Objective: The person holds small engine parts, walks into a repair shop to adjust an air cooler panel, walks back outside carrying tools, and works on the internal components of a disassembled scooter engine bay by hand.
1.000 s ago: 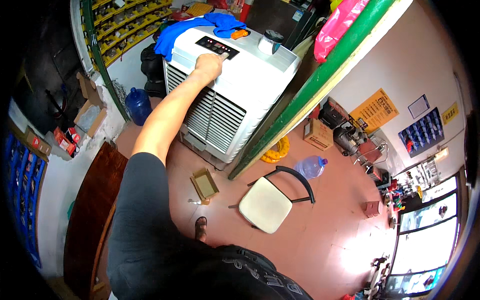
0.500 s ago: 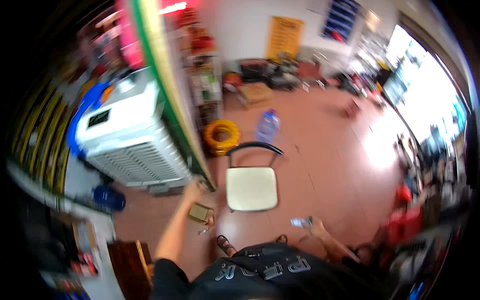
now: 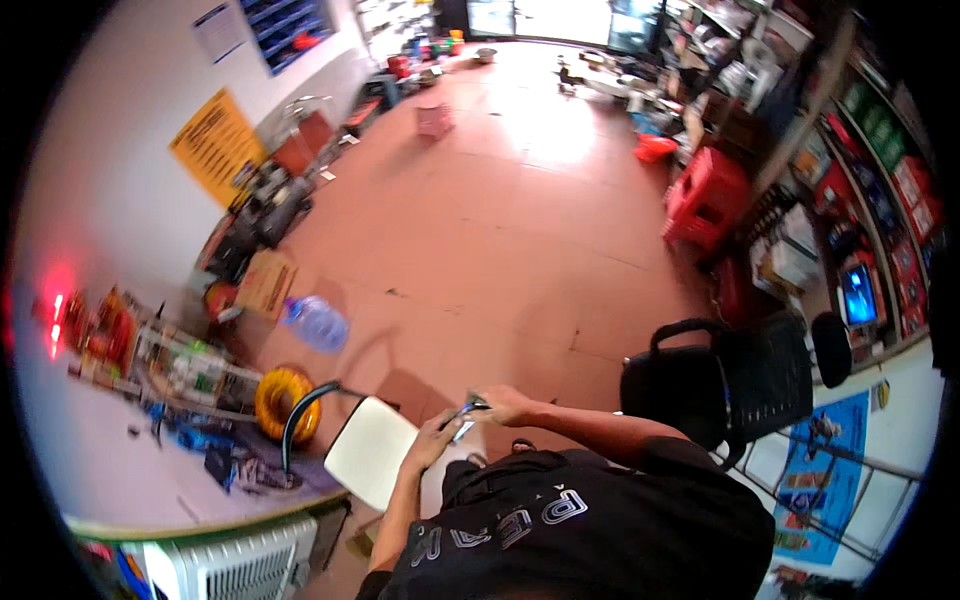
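In front of my body, my two hands meet just right of a chair with a cream seat [image 3: 372, 452] and a dark curved backrest. My right hand [image 3: 506, 406] is closed on a small flat pale-blue and dark thing [image 3: 468, 411], too small to name for certain. Close against it is my left hand [image 3: 432, 443], its fingers curled at the same spot. Whether it grips that thing or another cannot be made out. A whitish part [image 3: 462, 431] shows below the fingers.
Left of the chair lie a yellow ring-shaped coil [image 3: 284, 404] and a clear blue bottle [image 3: 318, 324]. A black office chair [image 3: 690, 385] stands at right, near red stacked stools [image 3: 708, 198]. A white air cooler [image 3: 250, 565] is at lower left.
The view has turned to the right. My left hand has left the post beside the air cooler and come to my right hand, which holds the small flat thing.
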The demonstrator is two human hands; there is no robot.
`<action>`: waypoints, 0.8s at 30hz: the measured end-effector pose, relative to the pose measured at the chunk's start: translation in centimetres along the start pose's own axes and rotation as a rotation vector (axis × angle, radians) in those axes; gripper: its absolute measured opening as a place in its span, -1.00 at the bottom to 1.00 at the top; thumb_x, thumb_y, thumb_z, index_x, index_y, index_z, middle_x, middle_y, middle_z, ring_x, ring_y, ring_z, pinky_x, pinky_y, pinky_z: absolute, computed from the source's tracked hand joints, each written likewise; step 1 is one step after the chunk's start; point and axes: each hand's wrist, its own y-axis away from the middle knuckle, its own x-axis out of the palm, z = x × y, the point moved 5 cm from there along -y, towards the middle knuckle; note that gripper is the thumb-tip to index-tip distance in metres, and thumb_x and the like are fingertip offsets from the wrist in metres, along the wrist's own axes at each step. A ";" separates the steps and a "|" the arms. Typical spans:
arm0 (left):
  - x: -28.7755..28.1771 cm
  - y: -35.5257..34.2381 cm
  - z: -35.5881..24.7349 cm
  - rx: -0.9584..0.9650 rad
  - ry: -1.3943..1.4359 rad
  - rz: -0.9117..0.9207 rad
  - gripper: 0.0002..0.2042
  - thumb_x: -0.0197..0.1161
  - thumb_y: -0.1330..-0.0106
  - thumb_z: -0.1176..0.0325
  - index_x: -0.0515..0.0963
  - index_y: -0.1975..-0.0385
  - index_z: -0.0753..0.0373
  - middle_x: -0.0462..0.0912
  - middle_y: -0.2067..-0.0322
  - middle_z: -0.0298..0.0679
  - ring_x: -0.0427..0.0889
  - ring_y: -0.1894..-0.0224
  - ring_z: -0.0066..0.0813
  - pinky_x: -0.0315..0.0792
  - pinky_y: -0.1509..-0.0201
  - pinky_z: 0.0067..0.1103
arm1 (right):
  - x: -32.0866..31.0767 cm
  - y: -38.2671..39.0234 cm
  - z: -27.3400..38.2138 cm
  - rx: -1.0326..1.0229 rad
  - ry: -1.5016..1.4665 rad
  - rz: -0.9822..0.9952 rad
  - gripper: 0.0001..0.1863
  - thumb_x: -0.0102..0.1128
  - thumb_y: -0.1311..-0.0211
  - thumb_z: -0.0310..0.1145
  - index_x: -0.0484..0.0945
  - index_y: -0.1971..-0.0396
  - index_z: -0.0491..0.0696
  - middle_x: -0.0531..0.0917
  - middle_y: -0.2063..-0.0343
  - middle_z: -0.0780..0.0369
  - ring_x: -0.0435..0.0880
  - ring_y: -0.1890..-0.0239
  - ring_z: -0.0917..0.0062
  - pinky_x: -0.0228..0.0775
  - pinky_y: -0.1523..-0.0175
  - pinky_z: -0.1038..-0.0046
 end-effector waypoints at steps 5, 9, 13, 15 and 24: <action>-1.7 -9.6 -2.8 0.071 -0.110 -0.030 -0.79 0.10 -0.36 0.26 0.54 0.21 0.27 0.50 0.57 -0.36 0.41 0.59 -0.67 0.31 0.55 -0.69 | -5.5 -3.5 -5.9 0.121 -0.402 -0.078 -0.58 0.23 -0.17 -0.05 0.49 0.20 -0.11 0.58 0.46 0.11 0.56 0.36 0.40 0.34 0.27 0.27; -4.4 -18.8 -6.1 0.075 -0.082 0.023 -0.73 0.18 -0.31 0.19 0.55 0.24 0.29 0.50 0.60 -0.35 0.41 0.62 -0.66 0.27 0.58 -0.70 | -12.2 -8.9 -9.4 0.205 -0.283 -0.116 -0.53 0.27 -0.07 -0.04 0.49 0.26 -0.17 0.57 0.47 0.05 0.55 0.38 0.26 0.33 0.29 0.23; -6.7 -29.6 -10.7 0.027 -0.203 0.150 -0.75 0.16 -0.30 0.25 0.56 0.26 0.34 0.52 0.60 -0.33 0.43 0.60 -0.66 0.31 0.55 -0.68 | -20.3 -13.4 -11.7 0.162 -0.215 -0.282 -0.48 0.30 0.04 0.01 0.50 0.34 -0.19 0.56 0.46 0.01 0.53 0.38 0.21 0.33 0.28 0.23; -7.8 -33.9 -14.9 0.070 -0.255 0.191 -0.74 0.15 -0.29 0.25 0.56 0.25 0.35 0.53 0.59 -0.32 0.44 0.60 -0.65 0.32 0.55 -0.66 | -24.6 -15.0 -11.9 0.208 -0.208 -0.346 -0.49 0.31 0.05 -0.01 0.50 0.36 -0.20 0.57 0.48 0.03 0.54 0.37 0.30 0.33 0.29 0.26; -13.0 -53.0 -25.3 0.129 -0.378 0.340 -0.71 0.19 -0.27 0.22 0.56 0.26 0.36 0.53 0.59 -0.31 0.44 0.57 -0.64 0.33 0.51 -0.63 | -37.4 -26.1 -18.4 0.125 -0.418 -0.605 -0.52 0.37 0.00 -0.03 0.44 0.42 -0.18 0.45 0.58 0.20 0.39 0.47 0.56 0.24 0.39 0.38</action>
